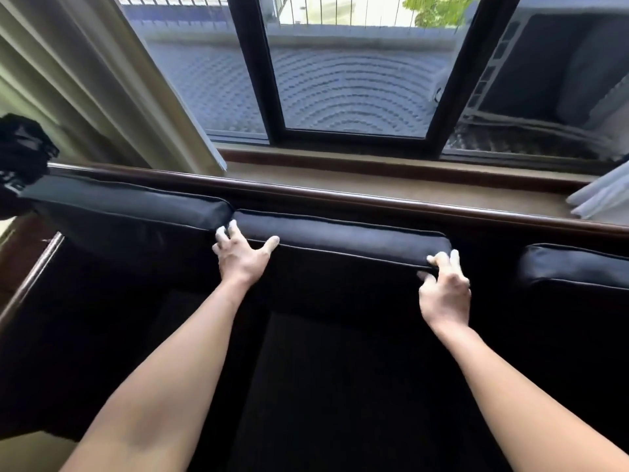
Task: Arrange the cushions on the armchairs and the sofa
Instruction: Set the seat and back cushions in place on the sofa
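Observation:
Three dark back cushions stand along the sofa's wooden back rail [340,195]. The middle back cushion [340,238] stands upright, and both my hands are on its upper corners. My left hand [241,255] lies spread on its left corner, fingers reaching into the gap beside the left back cushion [129,206]. My right hand [444,284] curls its fingers around the right corner. The right back cushion [575,267] stands apart, with a dark gap between it and the middle one. The seat below is very dark and hard to make out.
Behind the sofa runs a sill [391,178] under a black-framed sliding window [350,80]. A pale curtain [112,80] hangs at the left, another curtain edge [599,195] at the right. A black object [20,151] sits at the sofa's left end.

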`<state>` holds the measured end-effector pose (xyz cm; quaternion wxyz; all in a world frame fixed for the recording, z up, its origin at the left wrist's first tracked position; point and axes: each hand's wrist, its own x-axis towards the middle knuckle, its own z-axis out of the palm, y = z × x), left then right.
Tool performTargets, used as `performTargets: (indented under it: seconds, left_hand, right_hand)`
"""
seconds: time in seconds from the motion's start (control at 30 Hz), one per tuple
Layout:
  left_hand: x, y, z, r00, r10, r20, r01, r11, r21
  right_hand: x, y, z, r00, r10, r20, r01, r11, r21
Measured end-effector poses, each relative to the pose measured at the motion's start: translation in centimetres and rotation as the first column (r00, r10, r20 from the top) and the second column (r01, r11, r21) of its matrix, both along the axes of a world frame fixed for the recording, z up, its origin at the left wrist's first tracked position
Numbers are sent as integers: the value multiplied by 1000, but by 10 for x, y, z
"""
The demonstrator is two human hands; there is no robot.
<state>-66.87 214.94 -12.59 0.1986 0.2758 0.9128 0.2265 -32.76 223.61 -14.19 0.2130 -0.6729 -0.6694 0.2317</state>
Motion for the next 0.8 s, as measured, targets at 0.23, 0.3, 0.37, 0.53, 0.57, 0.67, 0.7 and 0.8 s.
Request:
performTargets:
  seconds: [0.23,0.3,0.37,0.53,0.57,0.67,0.7,0.8]
  left_hand:
    - [-15,18,-6,997,66,35,-65,998,-24]
    - [-16,22,-5,995,92,42,-91,995,-31]
    - [-16,24,-7,994,93,58,-93,996,0]
    - [-8,20,-12,992,52,112,-59,997,58]
    - [-4,19,-12,993,36,109,-43,997,62]
    - [8,22,-10,995,-4,98,-3,998,67]
    - [11,23,-9,996,-14,92,8,998,66]
    - [17,23,-7,994,-69,84,64,996,57]
  right_hand:
    - [1,0,-11,996,-82,-26,85,989,123]
    - [7,3,-12,995,-77,-58,84,988,127]
    - [15,7,-13,997,-38,-73,49,985,163]
    - [27,11,-8,993,-72,-99,93,968,234]
    - [30,12,-7,992,-77,-99,99,965,244]
    - [42,14,-6,990,-95,-101,117,963,242]
    - [45,15,-6,990,-99,-103,121,964,237]
    - [53,16,-8,987,-119,-105,141,961,237]
